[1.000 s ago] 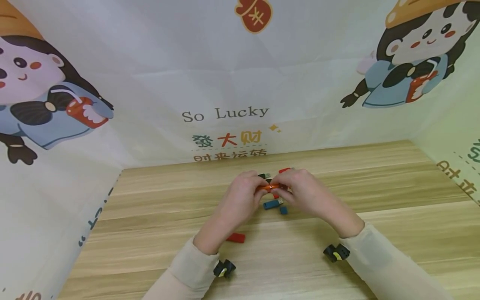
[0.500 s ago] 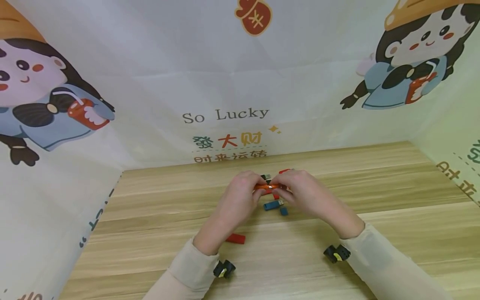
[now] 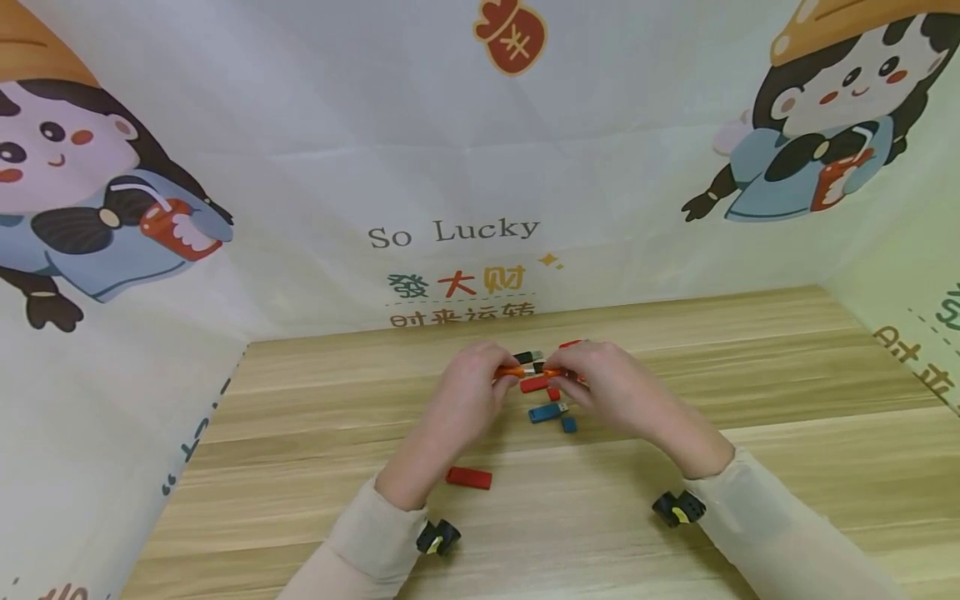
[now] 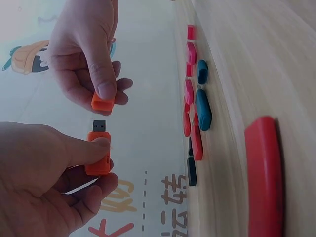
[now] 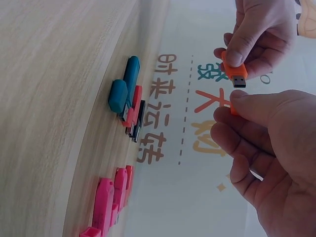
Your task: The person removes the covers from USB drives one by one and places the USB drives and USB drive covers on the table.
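Note:
My left hand (image 3: 467, 387) pinches an orange USB stick (image 4: 98, 169) between thumb and fingers, its metal plug (image 4: 99, 126) bare and facing the other hand. In my right hand (image 3: 609, 387) is the small orange cap (image 4: 102, 104), pinched between thumb and fingers. A short gap separates plug and cap. Both hands are held above the wooden table (image 3: 315, 433). Below and around them lie a blue USB stick (image 3: 545, 413) with its blue cap (image 3: 569, 425), a red stick (image 3: 534, 384), a red cap (image 3: 553, 393) and a black stick (image 3: 527, 357).
A longer red piece (image 3: 469, 477) lies nearer to me, by the left forearm. Several pink pieces (image 5: 103, 207) lie on the right side, mostly hidden by my right hand in the head view. A printed cloth (image 3: 315, 192) stands behind the table.
The orange cap has come off the USB stick, baring its plug. My left hand has moved left with the stick; my right hand has hardly moved.

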### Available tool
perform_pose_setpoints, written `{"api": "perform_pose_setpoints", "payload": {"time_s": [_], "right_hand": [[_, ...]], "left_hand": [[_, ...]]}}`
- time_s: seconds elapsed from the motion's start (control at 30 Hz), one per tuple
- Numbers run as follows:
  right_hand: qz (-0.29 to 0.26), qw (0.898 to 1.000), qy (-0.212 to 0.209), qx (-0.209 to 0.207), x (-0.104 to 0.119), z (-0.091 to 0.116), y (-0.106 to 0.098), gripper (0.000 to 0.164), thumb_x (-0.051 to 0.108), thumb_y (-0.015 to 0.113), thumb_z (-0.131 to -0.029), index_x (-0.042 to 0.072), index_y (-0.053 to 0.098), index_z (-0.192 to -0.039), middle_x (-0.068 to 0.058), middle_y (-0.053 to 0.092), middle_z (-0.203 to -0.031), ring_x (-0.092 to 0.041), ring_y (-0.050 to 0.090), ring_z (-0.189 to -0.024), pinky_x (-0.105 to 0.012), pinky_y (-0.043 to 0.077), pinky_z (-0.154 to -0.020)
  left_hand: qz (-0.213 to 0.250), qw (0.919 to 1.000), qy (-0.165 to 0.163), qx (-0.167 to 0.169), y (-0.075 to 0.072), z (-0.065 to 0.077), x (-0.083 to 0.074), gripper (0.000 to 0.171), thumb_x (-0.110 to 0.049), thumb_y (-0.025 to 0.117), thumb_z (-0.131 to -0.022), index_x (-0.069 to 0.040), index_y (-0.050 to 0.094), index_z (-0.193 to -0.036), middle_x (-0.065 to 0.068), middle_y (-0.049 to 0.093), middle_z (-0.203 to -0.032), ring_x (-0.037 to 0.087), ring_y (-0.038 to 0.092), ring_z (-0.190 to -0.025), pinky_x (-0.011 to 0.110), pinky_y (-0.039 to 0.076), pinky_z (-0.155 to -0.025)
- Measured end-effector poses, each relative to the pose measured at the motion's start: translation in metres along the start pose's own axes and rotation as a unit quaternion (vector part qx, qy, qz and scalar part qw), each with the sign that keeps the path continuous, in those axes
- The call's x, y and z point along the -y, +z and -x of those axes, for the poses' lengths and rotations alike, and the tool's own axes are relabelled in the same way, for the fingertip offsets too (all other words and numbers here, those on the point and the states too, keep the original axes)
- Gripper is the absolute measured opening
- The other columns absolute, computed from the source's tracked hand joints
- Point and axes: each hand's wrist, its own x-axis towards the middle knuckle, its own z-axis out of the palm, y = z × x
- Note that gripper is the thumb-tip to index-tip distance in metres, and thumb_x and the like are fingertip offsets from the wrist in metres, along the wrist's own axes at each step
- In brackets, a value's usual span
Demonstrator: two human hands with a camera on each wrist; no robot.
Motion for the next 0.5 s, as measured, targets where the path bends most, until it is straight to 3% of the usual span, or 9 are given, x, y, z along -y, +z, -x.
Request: {"api": "perform_pose_setpoints", "payload": {"time_s": [0.5], "right_hand": [[-0.005, 1.000, -0.002, 0.000, -0.001, 0.006, -0.004, 0.012, 0.013, 0.069, -0.089, 0.014, 0.064, -0.099, 0.008, 0.064, -0.088, -0.004, 0.059, -0.076, -0.023, 0.051, -0.067]], "left_hand": [[0.001, 0.9993, -0.038, -0.003, -0.001, -0.002, 0.022, 0.012, -0.010, 0.068, -0.090, -0.008, 0.072, -0.101, 0.002, 0.065, -0.100, 0.017, 0.061, -0.094, 0.030, 0.051, -0.084]]}}
